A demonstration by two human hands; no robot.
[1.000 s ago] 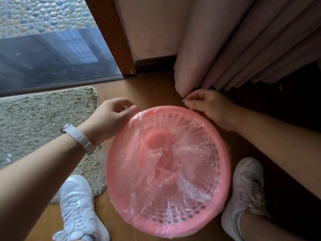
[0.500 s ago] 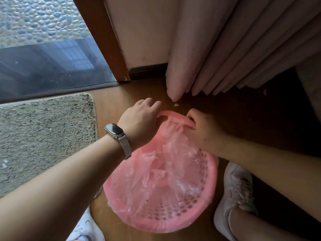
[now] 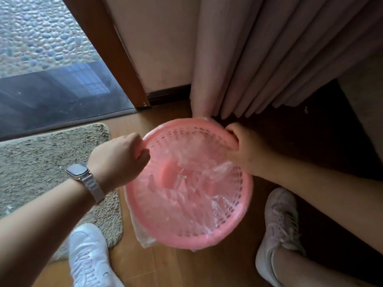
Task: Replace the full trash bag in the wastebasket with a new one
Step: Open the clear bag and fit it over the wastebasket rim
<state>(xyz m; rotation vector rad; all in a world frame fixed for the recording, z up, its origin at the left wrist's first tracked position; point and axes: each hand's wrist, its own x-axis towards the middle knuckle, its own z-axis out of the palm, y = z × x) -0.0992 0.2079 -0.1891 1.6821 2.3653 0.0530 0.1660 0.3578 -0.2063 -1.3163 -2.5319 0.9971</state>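
A pink perforated wastebasket (image 3: 234, 228) stands on the wooden floor between my feet. A clear thin trash bag (image 3: 186, 189) lines its inside, crumpled toward the bottom, and hangs over the near-left outside. My left hand (image 3: 120, 158) grips the basket's left rim, fingers curled over the bag's edge. My right hand (image 3: 246, 150) is closed on the far-right rim, pressing the plastic there. No full trash bag is in view.
A pink curtain (image 3: 259, 59) hangs right behind the basket and touches its far rim. A shaggy grey mat (image 3: 51, 158) lies on the left, by a glass door (image 3: 51, 96) with a brown frame. My white sneakers (image 3: 91, 257) flank the basket.
Both hands went from the far rim together to opposite sides, left and right. The bag now lies deeper inside, spread along the walls, and the view has shifted closer over the basket.
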